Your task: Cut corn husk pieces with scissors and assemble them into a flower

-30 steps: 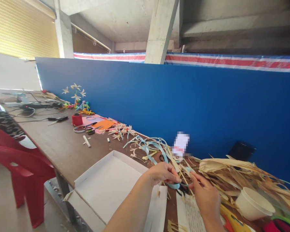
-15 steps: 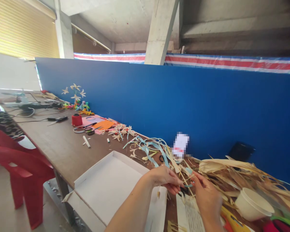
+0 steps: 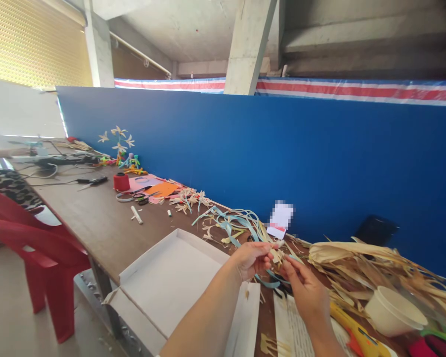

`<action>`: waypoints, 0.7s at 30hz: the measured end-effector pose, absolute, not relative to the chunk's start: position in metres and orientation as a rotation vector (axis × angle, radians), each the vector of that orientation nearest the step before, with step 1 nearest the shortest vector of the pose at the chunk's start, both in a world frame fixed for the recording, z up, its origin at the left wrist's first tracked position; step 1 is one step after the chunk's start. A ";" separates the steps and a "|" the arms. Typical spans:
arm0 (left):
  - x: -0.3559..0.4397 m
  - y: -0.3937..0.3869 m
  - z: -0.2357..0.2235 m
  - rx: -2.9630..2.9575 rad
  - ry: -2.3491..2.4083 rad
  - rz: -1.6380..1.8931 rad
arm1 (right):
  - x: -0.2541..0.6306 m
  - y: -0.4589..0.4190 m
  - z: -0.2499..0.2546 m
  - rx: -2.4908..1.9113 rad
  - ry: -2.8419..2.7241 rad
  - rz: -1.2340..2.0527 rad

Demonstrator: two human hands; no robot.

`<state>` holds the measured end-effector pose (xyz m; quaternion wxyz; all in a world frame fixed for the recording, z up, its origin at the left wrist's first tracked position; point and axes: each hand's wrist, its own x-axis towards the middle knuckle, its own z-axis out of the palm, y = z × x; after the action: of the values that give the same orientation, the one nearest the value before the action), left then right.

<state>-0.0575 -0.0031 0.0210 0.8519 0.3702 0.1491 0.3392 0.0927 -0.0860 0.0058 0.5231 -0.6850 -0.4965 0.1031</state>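
Note:
Over the right edge of the white box lid, my left hand (image 3: 255,260) pinches a small, pale corn husk piece (image 3: 277,255) with ragged ends. My right hand (image 3: 307,285) is closed with thumb and forefinger at the lower right side of that same piece. The exact grip points are partly hidden by the fingers. A light blue strip (image 3: 268,284) curls just below the hands; I cannot tell whether it joins the piece. Beyond them lie loose blue and cream strips (image 3: 232,223). A printed paper (image 3: 288,317) is under my right wrist.
The open white box lid (image 3: 178,277) lies left of my hands. Dried corn husks (image 3: 342,253), a cream tub (image 3: 394,310) and a yellow glue gun (image 3: 357,329) crowd the right. Scissors (image 3: 144,199) and a red thread spool (image 3: 121,182) lie farther left. Another person's arm (image 3: 7,152) shows far left.
Both hands have risen slightly and turned the work, so the pale ragged husk piece now shows between the fingertips. The blue strip between the hands earlier now hangs or lies below them.

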 end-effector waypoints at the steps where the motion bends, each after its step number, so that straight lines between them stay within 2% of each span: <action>1: -0.056 -0.004 0.020 0.790 0.320 0.717 | 0.092 -0.087 0.006 -1.645 -1.197 0.233; 5: -0.045 -0.009 0.018 0.966 0.441 0.746 | 0.097 -0.084 -0.002 -1.649 -1.292 0.130; 9: -0.033 -0.013 0.013 1.243 0.675 0.764 | 0.102 -0.079 -0.012 -1.623 -1.310 0.171; 13: -0.028 -0.011 0.003 1.409 0.708 0.729 | 0.100 -0.078 -0.012 -1.602 -1.355 0.112; 21: -0.027 -0.009 -0.010 1.760 0.644 0.825 | 0.104 -0.075 -0.014 -1.615 -1.202 0.325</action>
<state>-0.0271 -0.0086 -0.0105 0.5199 0.7342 0.2688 0.3442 0.1036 -0.0752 -0.0138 0.5236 -0.6746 -0.5023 0.1358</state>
